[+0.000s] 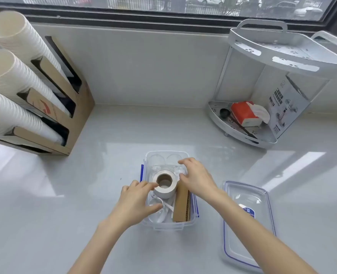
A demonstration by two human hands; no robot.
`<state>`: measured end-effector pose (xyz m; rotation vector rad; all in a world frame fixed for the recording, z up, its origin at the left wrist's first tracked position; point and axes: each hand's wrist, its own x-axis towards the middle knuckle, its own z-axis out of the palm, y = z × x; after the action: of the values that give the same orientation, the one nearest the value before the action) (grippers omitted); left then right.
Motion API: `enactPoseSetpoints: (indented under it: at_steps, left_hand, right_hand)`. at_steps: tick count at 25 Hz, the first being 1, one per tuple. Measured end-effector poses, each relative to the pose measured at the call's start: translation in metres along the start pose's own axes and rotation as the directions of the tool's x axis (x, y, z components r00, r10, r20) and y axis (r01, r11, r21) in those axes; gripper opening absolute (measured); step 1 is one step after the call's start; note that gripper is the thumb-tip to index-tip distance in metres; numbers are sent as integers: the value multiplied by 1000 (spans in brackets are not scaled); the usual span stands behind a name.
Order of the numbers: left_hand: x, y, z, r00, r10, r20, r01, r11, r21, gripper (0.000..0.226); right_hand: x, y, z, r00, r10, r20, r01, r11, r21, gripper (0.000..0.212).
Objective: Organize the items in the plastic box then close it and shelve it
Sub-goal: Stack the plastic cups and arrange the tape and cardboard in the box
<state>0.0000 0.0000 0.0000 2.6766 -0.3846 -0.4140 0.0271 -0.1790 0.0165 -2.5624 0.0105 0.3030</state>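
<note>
Both hands (138,196) (195,175) reach into plastic box (168,226).

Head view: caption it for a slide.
Both hands arrange a tape roll inside the open plastic box, lid alongside.

Almost no text can be read here. The white carton (286,107) standing on the lower tier of the corner rack (242,139) carries dark blocks of print and a small round mark near its top, but the characters are too small to read. The clear lid (246,224) has a blue sticker (249,212) with tiny print, also unreadable. The cardboard cup holder (51,113) shows a red logo and one line of letters, too blurred to make out.
</note>
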Motion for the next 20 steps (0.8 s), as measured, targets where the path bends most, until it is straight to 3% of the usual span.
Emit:
enactPoseSetpoints:
  at_steps: [8,13,17,20]
  left_hand:
    - [-3,-4,9,998,55,38,-61,983,170,54]
    - [-4,-3,10,999,46,17,-48,983,179,50]
    - [-6,-5,5,998,50,-36,-48,998,32,47]
    - [-7,-8,-1,997,20,-78,-36,977,-212,45]
  right_hand:
    - [22,2,20,999,-41,-9,38,967,-251,44]
    - [24,2,26,997,-56,-52,40,963,-265,37]
    - [19,2,16,991,-57,-118,35,983,-182,33]
    - [12,1,4,982,-19,-188,18,1000,-8,29]
